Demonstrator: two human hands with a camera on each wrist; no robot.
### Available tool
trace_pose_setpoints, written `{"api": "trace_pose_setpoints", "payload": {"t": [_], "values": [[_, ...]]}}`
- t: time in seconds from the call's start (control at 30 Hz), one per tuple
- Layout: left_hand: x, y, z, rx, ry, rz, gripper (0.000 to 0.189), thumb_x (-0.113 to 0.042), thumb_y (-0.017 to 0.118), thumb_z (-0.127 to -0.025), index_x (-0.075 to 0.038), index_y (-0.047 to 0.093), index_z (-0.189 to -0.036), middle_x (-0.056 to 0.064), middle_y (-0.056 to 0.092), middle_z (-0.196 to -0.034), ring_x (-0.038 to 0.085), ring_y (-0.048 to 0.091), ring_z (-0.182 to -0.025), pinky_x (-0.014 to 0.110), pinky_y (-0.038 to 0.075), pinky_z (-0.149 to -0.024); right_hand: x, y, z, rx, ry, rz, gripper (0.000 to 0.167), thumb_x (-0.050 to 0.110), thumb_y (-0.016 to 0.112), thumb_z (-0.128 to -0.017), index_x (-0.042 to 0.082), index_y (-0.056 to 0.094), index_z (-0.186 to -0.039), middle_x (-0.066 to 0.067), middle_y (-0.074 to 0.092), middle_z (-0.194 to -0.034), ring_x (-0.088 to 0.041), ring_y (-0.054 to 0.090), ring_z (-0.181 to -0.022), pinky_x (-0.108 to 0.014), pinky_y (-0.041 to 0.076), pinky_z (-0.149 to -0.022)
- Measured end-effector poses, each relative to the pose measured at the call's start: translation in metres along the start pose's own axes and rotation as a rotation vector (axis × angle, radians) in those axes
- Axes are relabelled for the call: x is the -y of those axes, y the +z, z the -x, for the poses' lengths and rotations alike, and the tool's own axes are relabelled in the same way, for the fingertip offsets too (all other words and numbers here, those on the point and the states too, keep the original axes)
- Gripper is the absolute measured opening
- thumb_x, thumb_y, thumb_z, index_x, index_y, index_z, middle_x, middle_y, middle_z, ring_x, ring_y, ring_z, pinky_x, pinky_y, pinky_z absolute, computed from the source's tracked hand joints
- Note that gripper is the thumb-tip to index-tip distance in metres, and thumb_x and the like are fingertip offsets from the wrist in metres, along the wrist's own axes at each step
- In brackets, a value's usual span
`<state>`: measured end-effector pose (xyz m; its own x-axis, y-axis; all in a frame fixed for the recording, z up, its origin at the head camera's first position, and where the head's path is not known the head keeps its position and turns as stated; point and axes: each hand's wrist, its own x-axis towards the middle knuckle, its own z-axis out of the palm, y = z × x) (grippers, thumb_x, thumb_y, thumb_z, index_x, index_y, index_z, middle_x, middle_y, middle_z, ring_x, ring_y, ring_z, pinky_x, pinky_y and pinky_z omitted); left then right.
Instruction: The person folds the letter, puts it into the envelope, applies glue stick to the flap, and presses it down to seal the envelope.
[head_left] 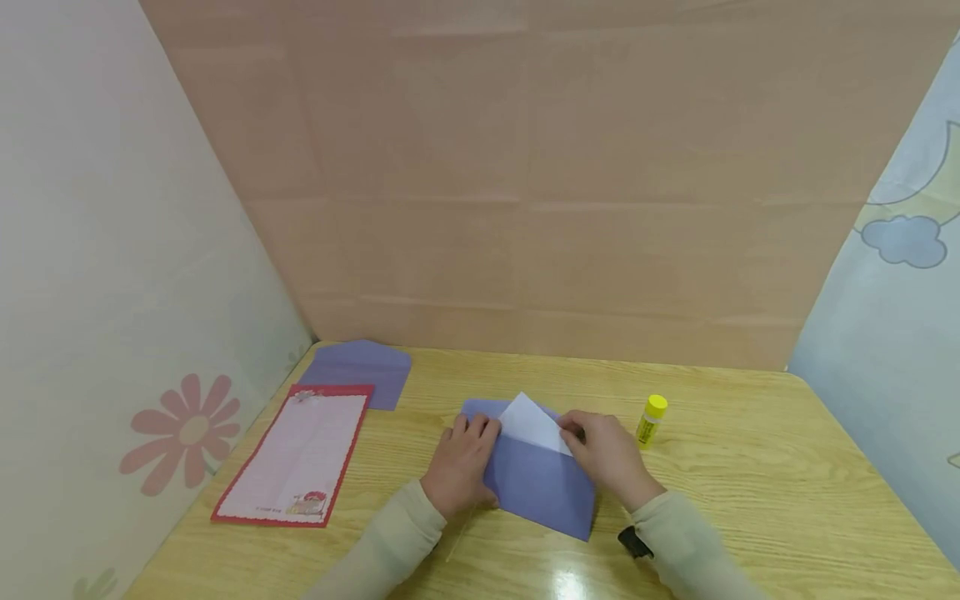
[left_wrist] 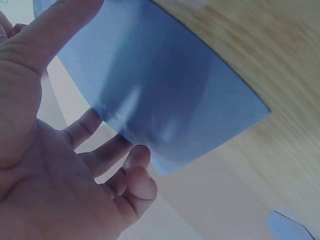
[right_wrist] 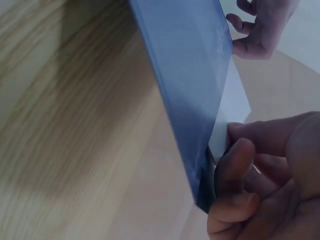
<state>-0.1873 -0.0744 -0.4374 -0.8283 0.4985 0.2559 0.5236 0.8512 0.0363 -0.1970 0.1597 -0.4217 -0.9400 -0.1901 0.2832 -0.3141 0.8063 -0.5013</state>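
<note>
A purple envelope is held tilted above the table, with a folded white paper sticking out of its opening, one corner pointing up. My left hand grips the envelope's left side, the thumb on one face and fingers at the far edge, as the left wrist view shows. At the opening's right end, my right hand pinches the edge of the white paper between thumb and index finger, close against the envelope. The part of the paper inside the envelope is hidden.
Left on the wooden table lies a red-bordered sheet, overlapping a second purple envelope behind it. A yellow-capped glue stick stands beyond my right hand. Walls enclose the table's back and sides.
</note>
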Motion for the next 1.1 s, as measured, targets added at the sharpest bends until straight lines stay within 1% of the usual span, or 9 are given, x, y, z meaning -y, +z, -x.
{"api": "trace_pose_setpoints", "payload": {"t": [0.13, 0.3, 0.47, 0.6, 0.7, 0.87, 0.97, 1.03, 1.1], "values": [[-0.001, 0.0, -0.001, -0.005, 0.005, -0.006, 0.092, -0.046, 0.1, -0.047, -0.011, 0.051, -0.117, 0.005, 0.056, -0.115, 0.023, 0.047, -0.097, 0.038, 0.047, -0.076, 0.004, 0.003, 0.003, 0.012, -0.052, 0.033, 0.009, 0.006, 0.073, -0.088, 0.012, 0.076, -0.094, 0.003, 0.073, -0.083, -0.009, 0.063, -0.073, -0.031, 0.052, -0.064], [-0.003, -0.001, 0.0, -0.019, 0.015, -0.023, 0.094, -0.048, 0.1, -0.047, -0.011, 0.051, -0.119, 0.005, 0.056, -0.116, 0.023, 0.047, -0.098, 0.038, 0.047, -0.075, 0.006, 0.007, 0.004, 0.047, -0.075, -0.026, 0.008, 0.006, 0.074, -0.087, 0.012, 0.076, -0.092, 0.005, 0.072, -0.082, -0.007, 0.064, -0.073, -0.028, 0.052, -0.065], [-0.002, 0.001, 0.0, -0.033, 0.032, -0.024, 0.097, -0.047, 0.099, -0.049, -0.011, 0.052, -0.125, 0.005, 0.057, -0.12, 0.024, 0.049, -0.101, 0.039, 0.049, -0.075, 0.007, 0.009, 0.005, 0.095, 0.024, -0.096, 0.009, 0.009, 0.078, -0.085, 0.012, 0.075, -0.093, 0.006, 0.071, -0.082, -0.005, 0.064, -0.073, -0.028, 0.053, -0.065], [0.003, 0.005, -0.001, -0.076, 0.042, 0.044, 0.09, -0.04, 0.097, -0.058, -0.01, 0.053, -0.131, 0.007, 0.057, -0.125, 0.027, 0.051, -0.104, 0.041, 0.05, -0.078, 0.004, 0.01, 0.006, 0.075, 0.093, -0.134, 0.01, 0.009, 0.078, -0.084, 0.012, 0.075, -0.094, 0.005, 0.07, -0.081, -0.007, 0.063, -0.074, -0.03, 0.053, -0.066], [0.009, 0.004, -0.002, -0.152, 0.019, 0.152, 0.068, -0.032, 0.091, -0.069, -0.009, 0.056, -0.123, 0.009, 0.057, -0.12, 0.027, 0.051, -0.1, 0.039, 0.049, -0.08, -0.001, 0.007, 0.006, 0.045, 0.137, -0.173, 0.011, 0.01, 0.078, -0.085, 0.011, 0.074, -0.095, 0.003, 0.07, -0.082, -0.009, 0.063, -0.075, -0.03, 0.053, -0.066], [0.016, 0.0, -0.003, -0.28, -0.084, 0.412, 0.023, -0.018, 0.078, -0.086, -0.008, 0.058, -0.093, 0.004, 0.059, -0.091, 0.016, 0.048, -0.079, 0.029, 0.045, -0.069, -0.01, 0.0, 0.005, -0.032, 0.236, -0.288, 0.015, 0.011, 0.075, -0.088, 0.005, 0.072, -0.101, -0.003, 0.071, -0.086, -0.013, 0.061, -0.076, -0.026, 0.049, -0.066], [0.019, -0.002, -0.002, -0.241, -0.151, 0.586, 0.013, -0.015, 0.069, -0.094, -0.008, 0.06, -0.086, 0.002, 0.061, -0.079, 0.009, 0.047, -0.064, 0.024, 0.044, -0.059, -0.012, -0.004, 0.003, -0.084, 0.288, -0.396, 0.017, 0.009, 0.073, -0.089, -0.001, 0.069, -0.103, -0.008, 0.072, -0.088, -0.013, 0.061, -0.077, -0.023, 0.049, -0.066], [0.019, -0.002, -0.001, -0.163, -0.177, 0.721, 0.013, -0.015, 0.062, -0.099, -0.005, 0.065, -0.092, 0.004, 0.065, -0.081, 0.009, 0.052, -0.063, 0.023, 0.046, -0.06, -0.013, -0.005, 0.003, -0.114, 0.321, -0.474, 0.018, 0.007, 0.073, -0.09, -0.003, 0.067, -0.104, -0.01, 0.071, -0.088, -0.012, 0.061, -0.076, -0.021, 0.049, -0.066], [0.018, -0.002, -0.001, -0.077, -0.188, 0.845, 0.021, -0.016, 0.055, -0.103, 0.001, 0.067, -0.105, 0.011, 0.068, -0.088, 0.017, 0.06, -0.069, 0.025, 0.049, -0.064, -0.012, -0.005, 0.002, -0.138, 0.354, -0.538, 0.019, 0.007, 0.073, -0.09, -0.005, 0.066, -0.104, -0.009, 0.07, -0.086, -0.009, 0.061, -0.074, -0.02, 0.05, -0.066]]}}
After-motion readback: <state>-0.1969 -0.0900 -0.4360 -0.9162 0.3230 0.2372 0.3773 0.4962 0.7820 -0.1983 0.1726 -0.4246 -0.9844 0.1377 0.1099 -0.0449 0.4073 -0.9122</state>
